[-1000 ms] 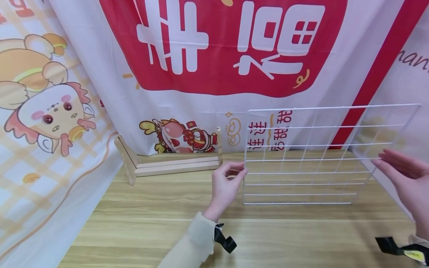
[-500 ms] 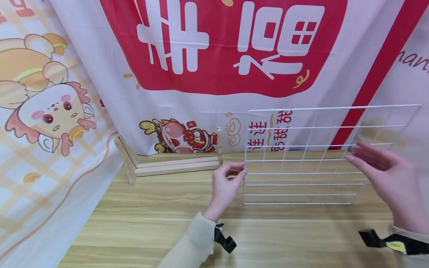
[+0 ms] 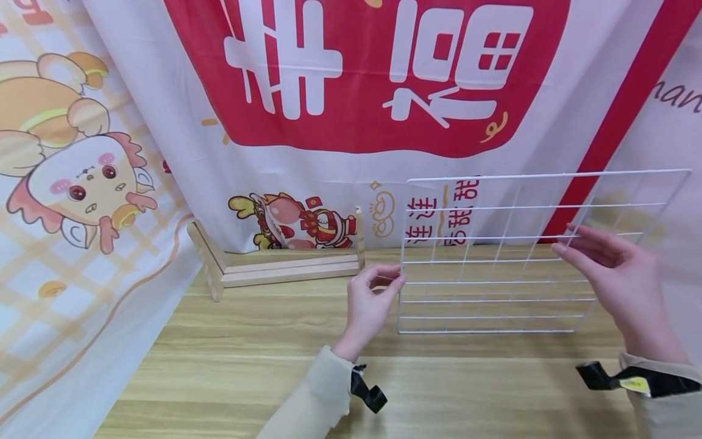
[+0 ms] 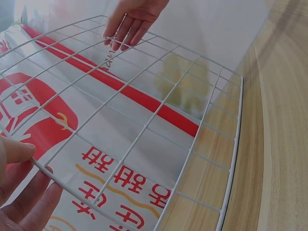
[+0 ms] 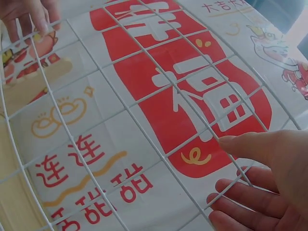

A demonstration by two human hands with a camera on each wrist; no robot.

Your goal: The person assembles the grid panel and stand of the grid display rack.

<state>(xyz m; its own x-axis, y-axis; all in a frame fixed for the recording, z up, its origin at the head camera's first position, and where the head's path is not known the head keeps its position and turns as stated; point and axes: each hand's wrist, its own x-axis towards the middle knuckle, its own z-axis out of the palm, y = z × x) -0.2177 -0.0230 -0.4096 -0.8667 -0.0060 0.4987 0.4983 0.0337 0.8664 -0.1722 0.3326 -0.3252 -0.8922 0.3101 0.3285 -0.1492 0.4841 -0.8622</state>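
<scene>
A white wire grid panel (image 3: 496, 261) stands upright on the wooden table, slanting back toward the right. My left hand (image 3: 373, 299) pinches its left side wire between thumb and fingers. In the left wrist view the left fingers (image 4: 41, 204) lie around that wire. My right hand (image 3: 620, 274) is at the panel's right side, fingers extended and the thumb apart from them. Wires cross in front of the right fingers (image 5: 252, 202) in the right wrist view. A light wooden frame (image 3: 290, 270) with two uprights stands left of the panel.
Printed cloth with red and white lettering (image 3: 362, 164) hangs behind the table (image 3: 247, 366). More cloth with a cartoon figure (image 3: 38, 213) closes off the left side, and pale cloth (image 3: 669, 140) the right. Both wrists carry black straps (image 3: 368, 390).
My right hand has moved left, from beyond the panel's right side wire to overlapping the panel. The left hand keeps its pinch, and panel and wooden frame stay in place.
</scene>
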